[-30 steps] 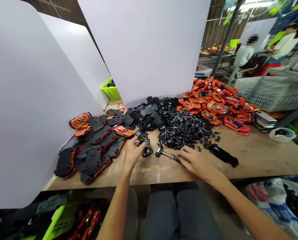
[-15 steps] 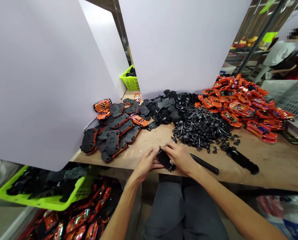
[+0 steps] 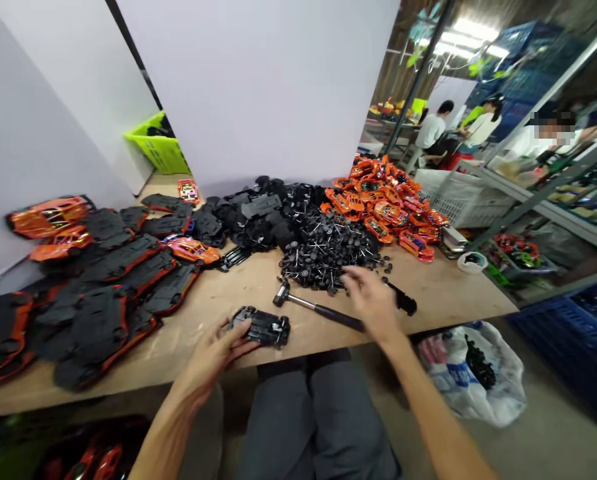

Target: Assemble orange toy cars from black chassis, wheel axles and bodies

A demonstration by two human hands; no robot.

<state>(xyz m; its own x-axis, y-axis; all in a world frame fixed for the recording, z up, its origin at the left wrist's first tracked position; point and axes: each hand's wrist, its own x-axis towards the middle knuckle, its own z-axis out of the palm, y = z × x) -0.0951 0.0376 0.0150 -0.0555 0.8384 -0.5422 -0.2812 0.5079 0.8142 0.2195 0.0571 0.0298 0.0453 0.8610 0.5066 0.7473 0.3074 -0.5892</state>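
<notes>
My left hand (image 3: 223, 347) grips a black toy car chassis (image 3: 261, 327) at its left end, just above the front edge of the table. Metal parts show near the chassis's right end. My right hand (image 3: 373, 303) is off the chassis, over the near right edge of a heap of black wheels on metal axles (image 3: 323, 253). Its fingers are blurred but look loosely apart, with nothing visible in them. A hammer (image 3: 303, 303) with a black handle lies between the hands, its handle end reaching under the right hand. Behind that hand lies a black strip-like part (image 3: 403, 300), partly hidden.
Orange toy cars with black undersides (image 3: 98, 320) cover the table's left side. Black chassis parts (image 3: 258, 207) and orange car shells (image 3: 388, 200) are heaped behind. White panels (image 3: 263, 87) bound the back. At right are a small white tub (image 3: 472, 262), a plastic bag (image 3: 498, 387) and people.
My right hand has left the chassis and moved right to the axle heap. The left hand keeps hold of the chassis, now flatter. The view has turned right, uncovering the hammer's head.
</notes>
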